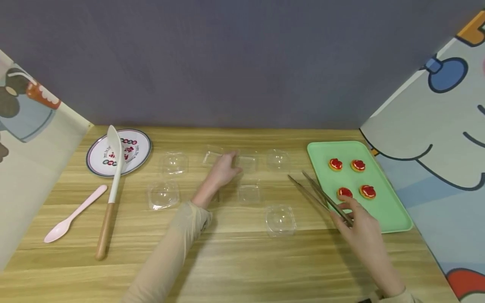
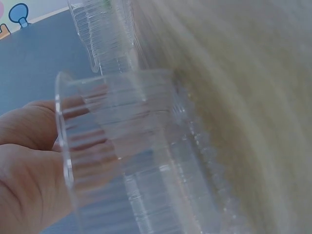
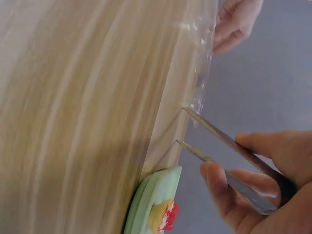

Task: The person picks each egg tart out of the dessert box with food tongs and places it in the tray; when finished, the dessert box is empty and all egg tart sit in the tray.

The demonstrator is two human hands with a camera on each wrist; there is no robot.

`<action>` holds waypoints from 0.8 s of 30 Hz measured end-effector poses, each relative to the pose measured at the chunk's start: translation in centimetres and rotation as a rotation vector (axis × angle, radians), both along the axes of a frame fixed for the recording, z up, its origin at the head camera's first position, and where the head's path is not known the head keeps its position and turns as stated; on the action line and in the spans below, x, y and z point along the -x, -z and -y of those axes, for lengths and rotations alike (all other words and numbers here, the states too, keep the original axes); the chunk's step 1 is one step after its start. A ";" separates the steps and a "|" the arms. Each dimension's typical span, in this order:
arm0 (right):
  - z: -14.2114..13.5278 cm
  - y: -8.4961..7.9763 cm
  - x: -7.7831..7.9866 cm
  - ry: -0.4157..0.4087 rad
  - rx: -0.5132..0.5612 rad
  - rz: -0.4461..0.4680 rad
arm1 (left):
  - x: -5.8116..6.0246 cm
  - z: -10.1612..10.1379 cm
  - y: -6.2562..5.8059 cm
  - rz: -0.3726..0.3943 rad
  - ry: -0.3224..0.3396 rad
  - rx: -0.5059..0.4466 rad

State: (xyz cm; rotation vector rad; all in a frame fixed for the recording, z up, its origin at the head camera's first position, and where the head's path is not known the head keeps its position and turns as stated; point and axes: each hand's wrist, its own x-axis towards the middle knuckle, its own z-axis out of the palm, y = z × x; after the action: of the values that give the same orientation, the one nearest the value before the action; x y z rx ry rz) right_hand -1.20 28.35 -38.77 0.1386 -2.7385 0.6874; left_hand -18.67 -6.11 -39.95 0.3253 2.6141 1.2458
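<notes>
My left hand reaches in among clear plastic containers, its fingertips right at the near side of one container. In the left wrist view, ribbed clear plastic stands in front of the fingers, and I cannot tell whether they grip a container. My right hand holds long metal tweezers beside the green tray. The tweezers' tips are apart with nothing between them, pointing toward the containers. Several small tarts with red topping and white cream sit on the tray; the hand partly covers the nearest left one.
More clear containers stand in loose rows, such as one at the left and one in front. At far left, a white spatula with wooden handle lies across a patterned plate, beside a pink spoon. A grey wall rises behind.
</notes>
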 end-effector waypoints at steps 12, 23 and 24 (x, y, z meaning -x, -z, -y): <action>1.6 1.1 0.5 -0.071 -0.197 0.258 | 0.0 0.0 0.1 -0.009 -0.006 0.003; 1.6 0.1 1.6 -0.112 -0.178 0.179 | -0.4 -0.1 0.0 -0.007 0.000 0.002; 1.8 -0.5 1.9 -0.112 -0.168 0.141 | -0.5 -0.2 0.0 -0.016 0.008 0.012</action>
State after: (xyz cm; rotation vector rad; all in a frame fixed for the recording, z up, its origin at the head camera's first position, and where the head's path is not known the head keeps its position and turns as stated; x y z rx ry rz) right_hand -3.12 26.58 -38.32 0.2939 -2.9412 0.5126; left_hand -18.18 -5.95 -39.92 0.3442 2.6305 1.2291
